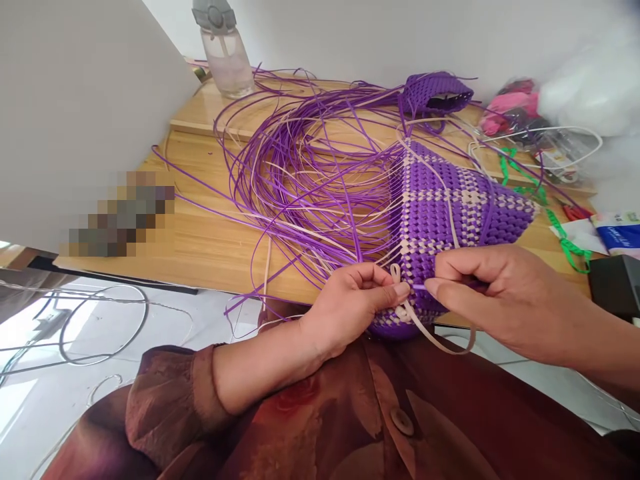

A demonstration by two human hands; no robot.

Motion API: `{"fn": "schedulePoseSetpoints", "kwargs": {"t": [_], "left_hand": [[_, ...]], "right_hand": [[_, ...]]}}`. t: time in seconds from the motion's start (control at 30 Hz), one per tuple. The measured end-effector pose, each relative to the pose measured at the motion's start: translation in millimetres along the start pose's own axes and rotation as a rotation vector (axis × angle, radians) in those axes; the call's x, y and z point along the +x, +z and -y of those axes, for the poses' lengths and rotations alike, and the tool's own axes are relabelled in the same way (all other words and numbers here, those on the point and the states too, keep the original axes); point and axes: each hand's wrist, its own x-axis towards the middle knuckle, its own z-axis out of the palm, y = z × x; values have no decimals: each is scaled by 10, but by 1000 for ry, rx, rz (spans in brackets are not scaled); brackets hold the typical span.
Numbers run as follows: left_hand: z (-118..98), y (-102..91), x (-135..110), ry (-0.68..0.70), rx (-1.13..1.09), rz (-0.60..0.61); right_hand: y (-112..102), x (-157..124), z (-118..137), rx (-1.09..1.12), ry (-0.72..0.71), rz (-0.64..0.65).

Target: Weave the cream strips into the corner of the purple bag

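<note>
A purple and cream woven basket (440, 207) lies on its side at the table's front edge, its long loose strands (300, 173) fanning out to the left. At its near corner, my left hand (357, 297) pinches the woven edge between thumb and forefinger, beside a small cream loop (395, 272). My right hand (490, 293) is closed on a short purple strand (419, 287) stretched between the two hands. A cream strand (430, 339) curves below my right hand. The fingertips hide part of the weave.
A clear bottle (227, 60) with a grey lid stands at the back left. Behind the basket lies a smaller purple woven piece (435, 93). Green ribbon (560, 230), red-handled tool (575, 212), a tissue pack (617, 233) and a black box (617, 287) are at right.
</note>
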Motion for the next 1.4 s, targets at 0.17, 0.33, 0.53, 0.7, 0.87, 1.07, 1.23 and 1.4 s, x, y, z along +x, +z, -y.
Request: {"fn": "schedulePoseSetpoints", "kwargs": {"t": [0.17,0.33,0.53,0.7,0.87,1.07,1.23,1.4], "left_hand": [[-14,4,27,-32,13,35],[-3,-8,-11,15,-16,-4],[22,-20,-3,24,-36,-40],[18,-17,-27,63,-3,-79],[54,6,-4,47,-47,-78],[63,16,11,92,-51,-81],[78,-1,-12,88,-4,-41],[81,-26,-12,65,-28,-28]], "right_hand": [[-26,1,-13,63,-18,7],[-17,2,-55,58,-43,-14],[-12,-1,-81,29,-60,-13],[-12,-18,-42,31,-72,-22],[8,-43,-56,5,-94,-33],[-112,-24,-70,-266,-175,-45],[-147,162,15,-484,-479,-50],[-190,370,87,-357,-560,252]]}}
